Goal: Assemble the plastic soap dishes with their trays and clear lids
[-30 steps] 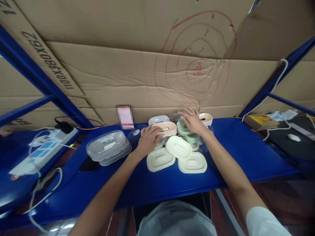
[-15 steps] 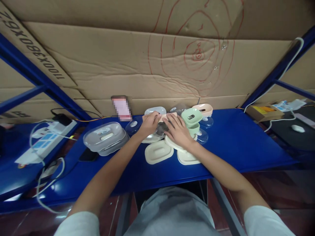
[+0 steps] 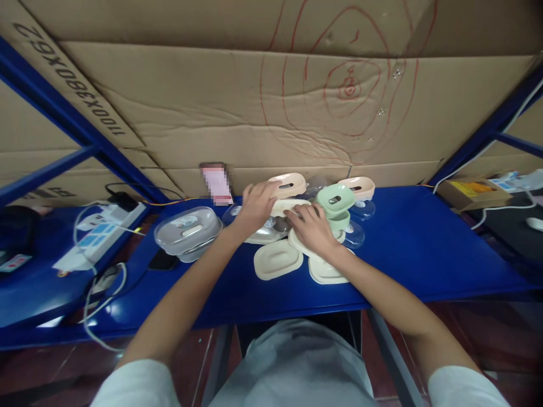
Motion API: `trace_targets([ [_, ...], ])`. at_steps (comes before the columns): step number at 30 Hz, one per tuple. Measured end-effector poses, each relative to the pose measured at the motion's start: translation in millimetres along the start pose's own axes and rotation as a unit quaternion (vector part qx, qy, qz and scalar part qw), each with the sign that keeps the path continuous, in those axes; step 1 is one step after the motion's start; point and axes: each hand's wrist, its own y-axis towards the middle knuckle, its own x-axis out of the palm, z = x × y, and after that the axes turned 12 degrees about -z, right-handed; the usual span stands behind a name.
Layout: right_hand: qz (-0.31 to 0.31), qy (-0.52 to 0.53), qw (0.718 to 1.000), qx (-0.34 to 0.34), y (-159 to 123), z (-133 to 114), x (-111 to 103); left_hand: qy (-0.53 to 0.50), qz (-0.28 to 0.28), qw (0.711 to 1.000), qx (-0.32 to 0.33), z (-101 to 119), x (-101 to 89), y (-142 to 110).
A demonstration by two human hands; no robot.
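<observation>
My left hand has its fingertips on the left end of a peach soap dish with an oval slot, at the back of the pile. Bent fingers of my right hand rest on a cream oblong piece just in front of that dish; its right part is hidden. Touching distance to the right stand stacked green soap dishes. Under and before my right hand lie cream flat trays, one of them the loose tray. Clear covers with round stickers, such as the clear cover, lie around the pile.
Stacked clear grey covers stand left, over a dark phone-like slab. Another peach dish sits back right. A lit phone leans on the cardboard wall. A power strip and cables lie far left.
The peach dish that was under both hands now sits farther back, with my left hand beside it. My right hand has drawn slightly back onto the cream piece. The view has shifted slightly.
</observation>
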Motion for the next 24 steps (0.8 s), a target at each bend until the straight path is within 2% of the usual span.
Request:
trace_targets([
  [3, 0.010, 0.006, 1.000, -0.010, 0, 0, 0, 0.047, 0.020, 0.999, 0.000, -14, -36.0, -48],
  [5, 0.018, 0.025, 0.999, -0.017, 0, 0, -2, 0.149, 0.082, 0.985, -0.043, -40, -66.1, -87],
  [7, 0.023, 0.047, 0.998, -0.023, 0, 0, -5, 0.207, 0.109, 0.967, -0.103, -73, -94.0, -124],
  [8, 0.024, 0.054, 0.998, -0.027, 0, 0, -7, 0.215, 0.110, 0.960, -0.139, -89, -105.1, -140],
  [9, 0.025, 0.060, 0.997, -0.032, 0, 1, -9, 0.198, 0.077, 0.962, -0.171, -102, -113.4, -153],
  [11, 0.025, 0.063, 0.997, -0.046, 2, 2, -13, 0.140, 0.014, 0.973, -0.184, -119, -120.9, -170],
  [13, 0.017, 0.061, 0.996, -0.065, 7, 0, -16, 0.107, -0.015, 0.981, -0.163, -122, -116.9, -173],
  [16, -0.022, 0.058, 0.991, -0.119, 19, -11, -21, 0.106, 0.000, 0.989, -0.104, -106, -97.2, -164],
  [19, -0.066, 0.069, 0.979, -0.181, 39, -32, -24, 0.090, 0.010, 0.994, -0.054, -83, -73.8, -148],
  [21, -0.083, 0.095, 0.973, -0.195, 54, -43, -25, 0.065, 0.019, 0.997, -0.037, -71, -61.5, -135],
  [24, -0.081, 0.155, 0.965, -0.195, 74, -42, -29, 0.013, 0.043, 0.999, -0.002, -60, -49.1, -111],
])
